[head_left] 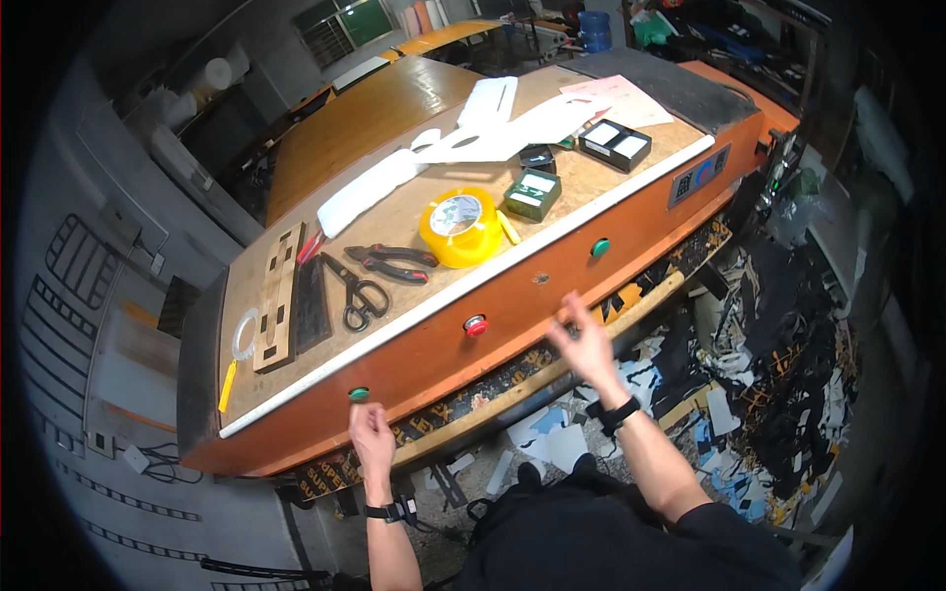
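Observation:
My left hand (371,436) is at the orange front panel (537,307) of the machine, just below a green push button (359,394). Its fingers are curled together and I see nothing in them; whether they touch the button I cannot tell. My right hand (585,347) hovers in front of the same panel with its fingers apart and nothing in them. It is between a red push button (476,325) and a second green button (599,248). Dark bands circle both wrists.
On the machine's top lie scissors (361,295), pliers (392,262), a yellow tape roll (459,229), a slotted wooden bar (280,297), a yellow cutter (228,386), white sheets (503,135) and small boxes (532,194). A wooden rail (512,395) runs below the panel. Scraps (729,414) litter the floor.

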Tool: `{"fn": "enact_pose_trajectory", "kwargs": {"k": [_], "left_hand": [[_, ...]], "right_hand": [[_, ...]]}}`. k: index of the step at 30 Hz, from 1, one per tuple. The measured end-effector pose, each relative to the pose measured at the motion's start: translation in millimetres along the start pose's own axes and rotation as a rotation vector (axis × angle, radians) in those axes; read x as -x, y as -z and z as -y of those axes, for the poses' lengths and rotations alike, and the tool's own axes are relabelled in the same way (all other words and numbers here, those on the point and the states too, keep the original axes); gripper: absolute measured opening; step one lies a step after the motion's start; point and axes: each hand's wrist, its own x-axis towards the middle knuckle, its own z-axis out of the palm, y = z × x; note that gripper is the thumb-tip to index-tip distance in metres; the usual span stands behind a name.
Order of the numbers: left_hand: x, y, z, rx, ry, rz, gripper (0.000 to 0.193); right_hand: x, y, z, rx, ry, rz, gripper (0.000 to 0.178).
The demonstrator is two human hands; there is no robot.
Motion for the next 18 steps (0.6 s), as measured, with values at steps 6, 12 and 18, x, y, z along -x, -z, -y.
{"fn": "enact_pose_trajectory", "kwargs": {"k": [6,12,18], "left_hand": [[90.7,-46.1,71.7,-0.259,0.020,0.244,0.028],[111.4,-64.2,82.3,-0.232,0.071,0.079,0.037],[89.5,-36.0,81.1,-0.477,-0.025,0.448,0.068]], "right_hand": [[88.6,-105.3,-50.9,0.339,0.556,0.670,0.093],[101.8,-122.1,-38.1,0.546,0.579,0.589,0.090],[110.4,-166.0,-52.3,0.637,0.431,0.483,0.073]]}}
